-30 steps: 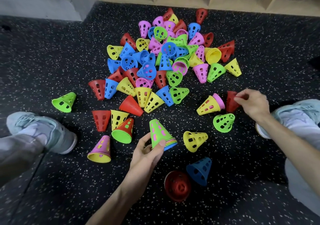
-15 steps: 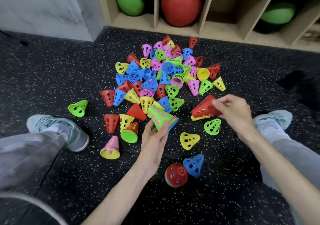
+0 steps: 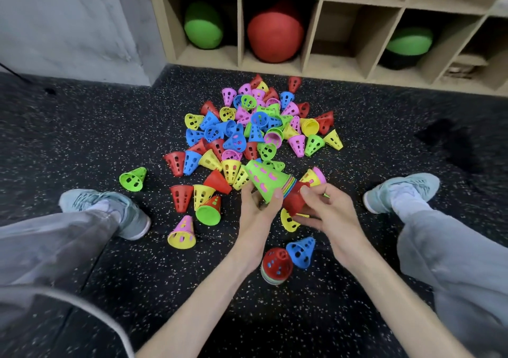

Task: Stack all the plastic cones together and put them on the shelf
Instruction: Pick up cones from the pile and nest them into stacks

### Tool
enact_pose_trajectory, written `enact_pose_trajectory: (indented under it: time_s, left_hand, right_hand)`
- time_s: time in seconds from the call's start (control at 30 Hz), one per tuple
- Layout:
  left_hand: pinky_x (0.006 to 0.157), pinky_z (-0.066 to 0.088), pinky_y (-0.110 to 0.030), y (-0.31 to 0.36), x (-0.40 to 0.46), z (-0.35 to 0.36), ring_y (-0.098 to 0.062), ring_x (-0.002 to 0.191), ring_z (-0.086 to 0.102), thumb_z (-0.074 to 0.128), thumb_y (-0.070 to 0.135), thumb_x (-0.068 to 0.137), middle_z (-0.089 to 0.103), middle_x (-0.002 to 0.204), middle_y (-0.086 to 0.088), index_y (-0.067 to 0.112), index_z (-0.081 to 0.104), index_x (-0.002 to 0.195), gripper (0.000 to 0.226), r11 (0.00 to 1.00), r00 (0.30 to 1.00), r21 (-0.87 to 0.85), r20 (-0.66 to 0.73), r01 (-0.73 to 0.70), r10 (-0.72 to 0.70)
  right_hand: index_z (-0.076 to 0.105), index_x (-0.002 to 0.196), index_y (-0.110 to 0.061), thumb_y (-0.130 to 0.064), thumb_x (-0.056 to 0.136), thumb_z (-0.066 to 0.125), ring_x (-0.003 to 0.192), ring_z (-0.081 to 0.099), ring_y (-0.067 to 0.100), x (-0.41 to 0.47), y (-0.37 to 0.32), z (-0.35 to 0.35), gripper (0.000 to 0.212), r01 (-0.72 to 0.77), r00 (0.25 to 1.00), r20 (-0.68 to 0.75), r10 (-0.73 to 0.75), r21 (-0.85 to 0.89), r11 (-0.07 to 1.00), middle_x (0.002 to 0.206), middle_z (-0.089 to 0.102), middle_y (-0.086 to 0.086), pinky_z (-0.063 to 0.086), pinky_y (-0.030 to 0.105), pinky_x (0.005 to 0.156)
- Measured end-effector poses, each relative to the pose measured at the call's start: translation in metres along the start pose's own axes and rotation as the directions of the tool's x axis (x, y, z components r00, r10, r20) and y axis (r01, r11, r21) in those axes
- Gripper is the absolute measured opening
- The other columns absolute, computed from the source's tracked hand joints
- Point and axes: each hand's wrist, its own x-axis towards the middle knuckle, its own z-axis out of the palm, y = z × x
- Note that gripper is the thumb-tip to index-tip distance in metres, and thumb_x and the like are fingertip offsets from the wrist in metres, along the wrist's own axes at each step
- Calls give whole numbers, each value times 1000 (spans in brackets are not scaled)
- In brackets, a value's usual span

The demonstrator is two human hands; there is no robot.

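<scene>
Speckled black floor (image 3: 82,137) runs up to a grey wall (image 3: 68,22) and a wooden shelf (image 3: 310,66) whose cubbies hold green and red balls. More of that shelf shows than half a second ago, when only its lowest row was in view. Grey trouser legs and pale shoes frame the scene on both sides.

Ahead of the shelf lies the pile (image 3: 255,129) of loose cones, red, blue, yellow, green and pink, tipped every way. A few strays sit nearer: a green cone (image 3: 133,179) well to the left on its side, a pink-over-yellow pair (image 3: 182,232) upright, a blue cone (image 3: 301,251) on its side with its mouth toward the camera, and just beside it a short red-topped stack (image 3: 276,265) standing on its base.

Between pile and camera the left hand (image 3: 257,212) grips the green stack (image 3: 268,183), thumb and fingers curled round its wide end. Its long axis is tilted, tip up and to the left, coloured rims down and to the right. The right hand (image 3: 327,210) pinches a red cone (image 3: 295,199) whose tip meets those rims. Half a second ago that cone was held apart, out to the right; now the hands have closed together and it touches the stack's open base.
</scene>
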Motion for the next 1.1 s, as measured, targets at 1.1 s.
enact_pose_trajectory:
  time_s: [1.1]
  left_hand:
    - [108, 50, -41, -49, -3, -47, -10, 129, 59, 83, 17, 84, 55, 144, 4, 24, 33, 148, 81, 795, 946, 589, 318, -144, -64]
  right_hand:
    - [57, 126, -43, -23, 75, 86, 104, 65, 13, -1, 71, -30, 62, 122, 985, 173, -8, -661, 740, 113, 68, -14, 51, 38, 96]
